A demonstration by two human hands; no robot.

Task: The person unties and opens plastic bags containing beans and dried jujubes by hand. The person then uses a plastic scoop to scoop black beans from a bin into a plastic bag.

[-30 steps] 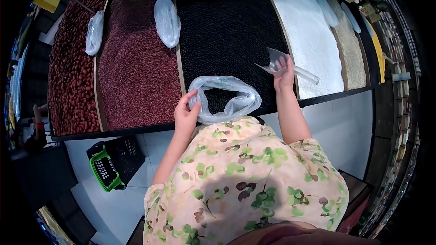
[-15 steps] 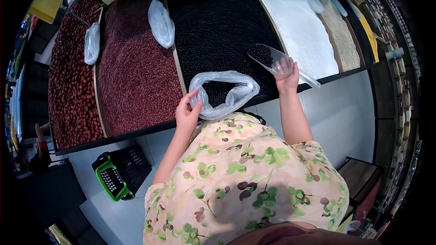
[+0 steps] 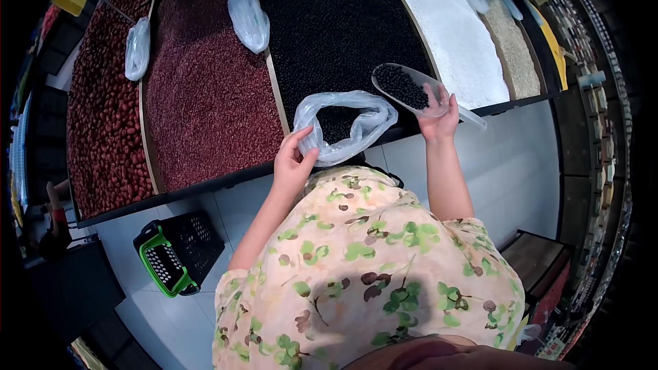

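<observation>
My left hand (image 3: 296, 158) grips the left rim of a clear plastic bag (image 3: 377, 123), whose mouth gapes upward at the front edge of the black bean bin (image 3: 329, 27). Dark beans show through the opening. To the right, my right hand (image 3: 439, 115) holds a transparent scoop (image 3: 471, 119) from below, around the back of its bowl. Black beans (image 3: 404, 86) lie in the scoop, which is above the bin and to the upper right of the bag, apart from it.
Red beans (image 3: 205, 96) and red dates (image 3: 110, 116) fill the bins at left; white grain (image 3: 452, 41) lies at right. Two rolled bags (image 3: 248, 18) rest near the dividers. A black basket with a green handle (image 3: 168, 260) stands on the floor. Part of another person (image 3: 56, 223) shows far left.
The scoop has turned from tilted and apparently empty to level, with black beans in it. My left hand still holds the bag, which sits slightly higher in view.
</observation>
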